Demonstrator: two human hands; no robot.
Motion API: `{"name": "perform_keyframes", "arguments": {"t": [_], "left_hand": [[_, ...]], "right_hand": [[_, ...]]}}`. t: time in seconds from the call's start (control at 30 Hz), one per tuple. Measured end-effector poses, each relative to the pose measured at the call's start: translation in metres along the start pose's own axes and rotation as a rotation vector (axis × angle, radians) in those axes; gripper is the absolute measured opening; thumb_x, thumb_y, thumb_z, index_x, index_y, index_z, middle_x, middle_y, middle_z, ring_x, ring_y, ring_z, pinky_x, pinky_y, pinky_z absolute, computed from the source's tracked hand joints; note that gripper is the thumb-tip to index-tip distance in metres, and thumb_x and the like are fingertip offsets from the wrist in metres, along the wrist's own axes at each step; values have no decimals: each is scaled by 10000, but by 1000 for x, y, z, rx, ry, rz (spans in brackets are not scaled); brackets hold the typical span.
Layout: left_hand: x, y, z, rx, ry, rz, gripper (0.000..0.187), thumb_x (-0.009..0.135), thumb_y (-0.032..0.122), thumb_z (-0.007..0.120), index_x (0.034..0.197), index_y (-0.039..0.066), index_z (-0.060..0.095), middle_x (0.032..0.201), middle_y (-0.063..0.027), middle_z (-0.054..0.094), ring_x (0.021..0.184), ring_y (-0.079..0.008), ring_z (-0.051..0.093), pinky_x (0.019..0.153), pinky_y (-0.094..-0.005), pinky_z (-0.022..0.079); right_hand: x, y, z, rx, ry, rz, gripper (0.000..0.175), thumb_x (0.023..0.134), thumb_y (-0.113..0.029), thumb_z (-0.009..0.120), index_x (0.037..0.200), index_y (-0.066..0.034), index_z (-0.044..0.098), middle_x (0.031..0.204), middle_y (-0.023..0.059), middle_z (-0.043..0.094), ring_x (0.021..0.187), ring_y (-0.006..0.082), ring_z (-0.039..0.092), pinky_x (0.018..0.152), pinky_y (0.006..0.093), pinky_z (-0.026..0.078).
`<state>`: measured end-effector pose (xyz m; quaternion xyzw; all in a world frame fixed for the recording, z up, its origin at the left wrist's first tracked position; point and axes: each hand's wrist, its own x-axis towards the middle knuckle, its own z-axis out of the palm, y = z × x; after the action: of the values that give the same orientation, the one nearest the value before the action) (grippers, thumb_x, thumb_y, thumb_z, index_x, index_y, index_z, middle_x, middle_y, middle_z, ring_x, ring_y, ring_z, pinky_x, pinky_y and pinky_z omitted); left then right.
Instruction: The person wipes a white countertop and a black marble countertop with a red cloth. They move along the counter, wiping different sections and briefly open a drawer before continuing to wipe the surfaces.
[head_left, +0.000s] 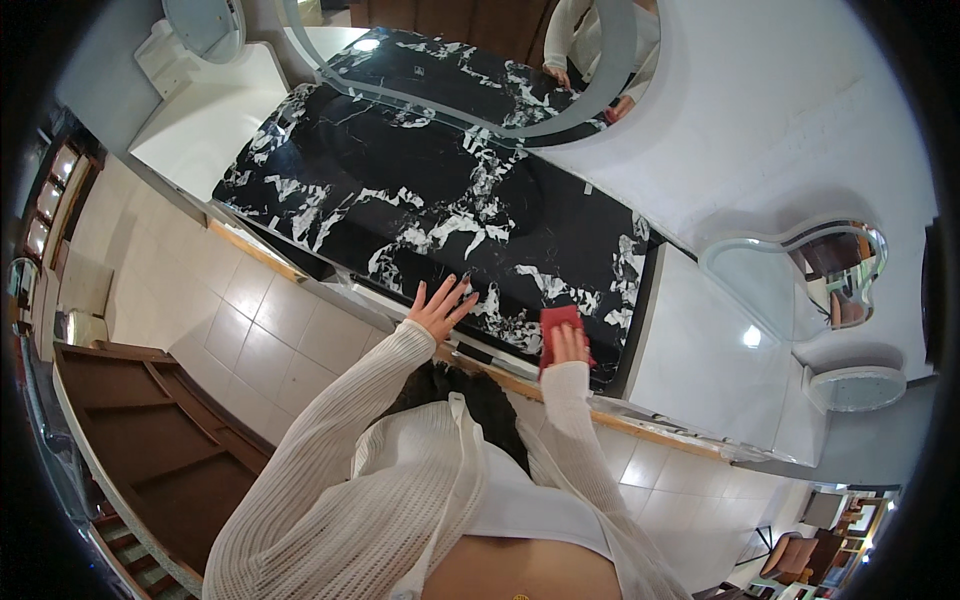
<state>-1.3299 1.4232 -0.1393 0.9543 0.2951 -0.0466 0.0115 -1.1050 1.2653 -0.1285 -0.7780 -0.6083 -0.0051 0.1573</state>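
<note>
My right hand (568, 345) lies on a folded red cloth (559, 319), pressing it against the near right part of a glossy black tabletop (435, 195) with white marble veining. Over the near edge of that top, my left hand (441, 309) is spread with its fingers apart and holds nothing. A ring shows on one of its fingers. Along the far side stands a large rounded mirror (637, 67) with a grey frame, which reflects the tabletop and my arms.
White vanity tops flank the black one, at the left (210, 127) and the right (705, 337). A wavy-edged mirror (832, 277) and a small round mirror (859, 388) stand at the right. A brown panelled wooden piece (157, 427) sits on the tiled floor (277, 337).
</note>
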Motion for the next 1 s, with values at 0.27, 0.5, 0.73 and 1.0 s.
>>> {"name": "perform_keyframes", "arguments": {"t": [0.27, 0.5, 0.73, 1.0], "left_hand": [[8, 0, 8, 14, 170, 50, 687, 776, 121, 546, 1359, 196, 192, 1409, -56, 215, 1312, -233, 164, 1014, -489, 193], [6, 0, 17, -15, 379, 57, 628, 781, 142, 521, 1338, 170, 231, 1368, -68, 308, 1251, -229, 309, 1005, -399, 249], [7, -1, 27, -53, 503, 67, 572, 754, 126, 506, 1295, 152, 322, 1363, -73, 318, 1257, -240, 301, 1003, -408, 254], [8, 15, 2, -10, 269, -21, 589, 816, 156, 485, 1339, 136, 217, 1389, -111, 240, 1287, -270, 218, 1024, -440, 198]], "right_hand": [[-2, 22, -4, -59, -43, 176, 555, 726, -24, 464, 1270, -48, 357, 1347, 139, 316, 1255, 351, 254, 1023, 489, 200], [15, -23, 9, 24, 44, -29, 514, 723, -31, 475, 1231, -24, 396, 1297, 147, 373, 1219, 363, 301, 1010, 483, 225], [29, -77, 17, 71, -113, -201, 542, 716, -34, 480, 1249, -36, 381, 1347, 144, 312, 1274, 332, 238, 1028, 488, 192], [11, -10, 9, 94, 51, -38, 572, 650, 30, 459, 1211, -79, 442, 1304, 119, 381, 1236, 336, 301, 1010, 468, 230]]}}
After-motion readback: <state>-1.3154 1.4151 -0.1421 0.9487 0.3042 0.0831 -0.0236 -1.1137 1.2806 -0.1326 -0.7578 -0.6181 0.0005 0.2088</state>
